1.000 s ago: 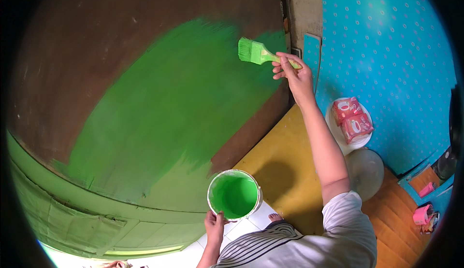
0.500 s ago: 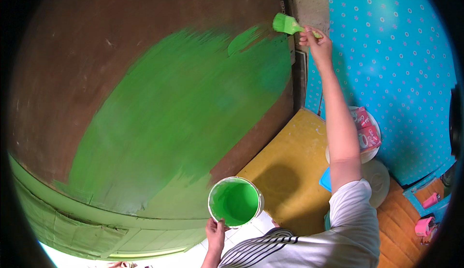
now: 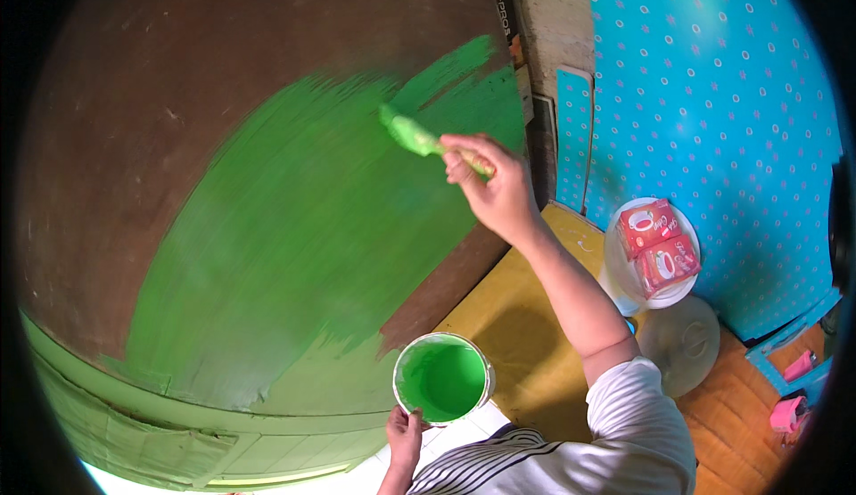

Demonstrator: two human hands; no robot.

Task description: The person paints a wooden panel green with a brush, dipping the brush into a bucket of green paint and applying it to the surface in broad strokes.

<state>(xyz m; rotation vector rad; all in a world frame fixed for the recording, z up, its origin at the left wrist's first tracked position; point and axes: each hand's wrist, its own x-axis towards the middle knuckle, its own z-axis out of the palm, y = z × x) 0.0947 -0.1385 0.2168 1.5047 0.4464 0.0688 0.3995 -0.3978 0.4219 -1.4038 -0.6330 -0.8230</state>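
My right hand [image 3: 490,178] grips the handle of a green-coated paintbrush [image 3: 415,136], its bristles at the upper part of a broad brown panel [image 3: 116,76]. Wet-looking green paint [image 3: 303,201] covers the middle of that panel in slanting strokes, with brown bare around it. Whether the bristle tip touches the surface is hard to tell. Low in the view, my left hand [image 3: 406,433] holds a white paint bucket [image 3: 489,379] by its rim, fingers closed there. Green paint [image 3: 446,379] lies inside the bucket.
A yellow board [image 3: 481,312] lies beside the panel's right edge. Further right stand a white container [image 3: 620,272] with red boxes [image 3: 664,263] on top and a pale round lid [image 3: 682,343]. Blue patterned sheeting [image 3: 713,138] covers the right wall. Light green slats [image 3: 267,446] run below the panel.
My right hand has swept the brush down and left from the panel's upper right edge. A longer green streak shows at the upper right. My left hand still holds the bucket.
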